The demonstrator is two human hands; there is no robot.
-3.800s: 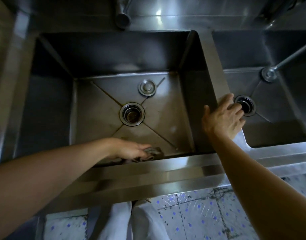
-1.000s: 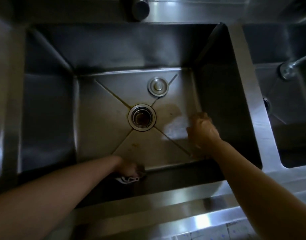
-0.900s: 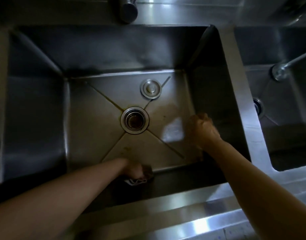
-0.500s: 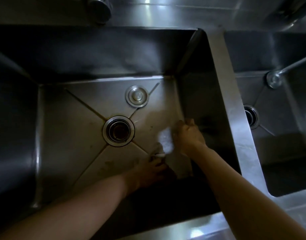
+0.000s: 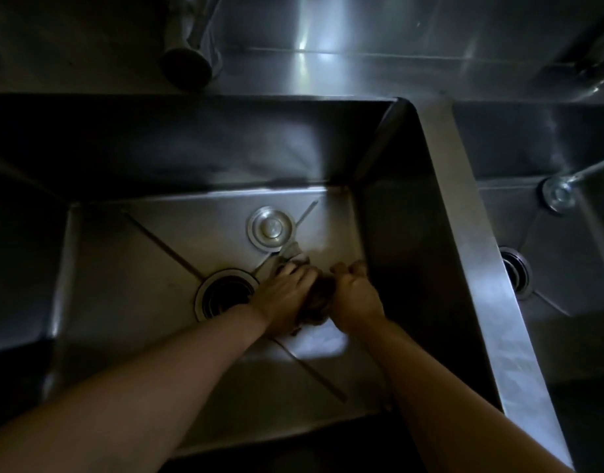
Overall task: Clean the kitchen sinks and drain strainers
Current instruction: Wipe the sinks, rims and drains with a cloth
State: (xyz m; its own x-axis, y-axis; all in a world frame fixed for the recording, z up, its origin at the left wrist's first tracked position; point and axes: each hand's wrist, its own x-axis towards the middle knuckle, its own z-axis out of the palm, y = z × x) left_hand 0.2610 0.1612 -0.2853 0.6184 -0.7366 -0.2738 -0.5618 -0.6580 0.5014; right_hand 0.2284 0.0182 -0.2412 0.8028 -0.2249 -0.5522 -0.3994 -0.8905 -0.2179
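Observation:
Both my hands are low in the left steel sink [image 5: 130, 302], right of its open drain [image 5: 225, 295]. My left hand [image 5: 287, 295] and my right hand [image 5: 355, 295] both grip a dark, crumpled cloth [image 5: 319, 298] between them; a paler end of it sticks out past my left fingers toward the round drain strainer [image 5: 271, 228], which lies loose on the sink floor behind the drain. The right sink [image 5: 567, 336] has its own drain [image 5: 514, 273] at the right edge of the view.
A steel divider [image 5: 464, 233] runs between the two sinks. A faucet spout [image 5: 188, 59] hangs over the back rim of the left sink. A metal rod with a round end [image 5: 560, 196] reaches into the right sink. The scene is dim.
My left hand moved the cloth from the sink's near edge up to the right of the drain. My right hand came off the divider, went down into the sink and took hold of the cloth.

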